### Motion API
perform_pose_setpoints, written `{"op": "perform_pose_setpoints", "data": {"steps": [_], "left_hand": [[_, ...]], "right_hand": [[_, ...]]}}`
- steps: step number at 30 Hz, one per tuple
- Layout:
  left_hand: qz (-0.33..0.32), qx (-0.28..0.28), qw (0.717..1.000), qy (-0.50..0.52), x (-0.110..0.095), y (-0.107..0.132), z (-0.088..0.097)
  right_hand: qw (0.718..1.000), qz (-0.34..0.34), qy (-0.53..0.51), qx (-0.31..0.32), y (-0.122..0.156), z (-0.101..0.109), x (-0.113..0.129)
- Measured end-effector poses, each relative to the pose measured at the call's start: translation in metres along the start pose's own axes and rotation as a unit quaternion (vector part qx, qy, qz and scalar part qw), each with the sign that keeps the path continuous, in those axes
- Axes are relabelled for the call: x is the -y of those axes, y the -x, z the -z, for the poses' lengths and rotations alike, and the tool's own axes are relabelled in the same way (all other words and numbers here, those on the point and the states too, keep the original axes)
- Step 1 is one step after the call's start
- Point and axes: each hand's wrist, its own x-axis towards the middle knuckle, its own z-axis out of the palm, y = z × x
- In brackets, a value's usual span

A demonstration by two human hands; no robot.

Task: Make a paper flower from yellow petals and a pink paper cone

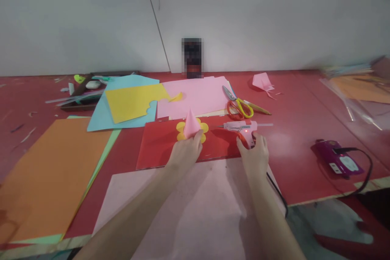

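A pink paper cone (190,124) stands on a yellow flower cut-out (181,130), both on a red sheet (158,146). My left hand (185,152) pinches the base of the cone with its fingertips. My right hand (254,156) is closed round the handle of a pink glue gun (240,126), which lies on the red table with its nozzle pointing left toward the cone. The gun's black cord (278,195) runs back along my right forearm.
Yellow-handled scissors (239,105) lie just behind the glue gun. Pink (198,95), yellow (131,101), blue (100,118) and orange (48,170) sheets cover the table's left and middle. A pale pink sheet (195,211) lies under my arms. A purple power strip (338,158) sits at right; a folded pink scrap (262,81) behind.
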Motion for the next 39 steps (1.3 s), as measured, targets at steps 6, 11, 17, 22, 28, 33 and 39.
{"op": "perform_pose_setpoints", "data": {"steps": [6,11,17,22,28,33,39], "left_hand": [[-0.002,-0.005,1.000,0.001,0.002,0.002,-0.001],[0.000,-0.001,0.999,0.035,0.005,0.006,0.002],[0.002,-0.004,1.000,-0.006,0.005,0.008,0.004],[-0.017,-0.138,0.990,0.031,0.005,0.013,0.005],[0.027,-0.359,0.924,0.129,0.021,0.009,0.029],[0.052,-0.378,0.901,0.205,0.028,-0.010,0.054],[0.044,-0.333,0.916,0.222,0.016,-0.028,0.067]], "right_hand": [[1.000,-0.001,0.001,0.003,0.000,-0.001,-0.001],[1.000,-0.003,0.000,0.005,-0.001,-0.002,-0.003],[1.000,-0.012,0.003,0.009,0.000,-0.001,0.000],[1.000,-0.010,-0.004,0.008,0.001,-0.001,-0.001],[1.000,-0.015,-0.011,0.006,0.001,0.000,0.000],[1.000,-0.022,-0.018,0.008,0.001,0.001,0.002],[1.000,-0.009,-0.020,0.006,0.001,0.000,0.001]]}}
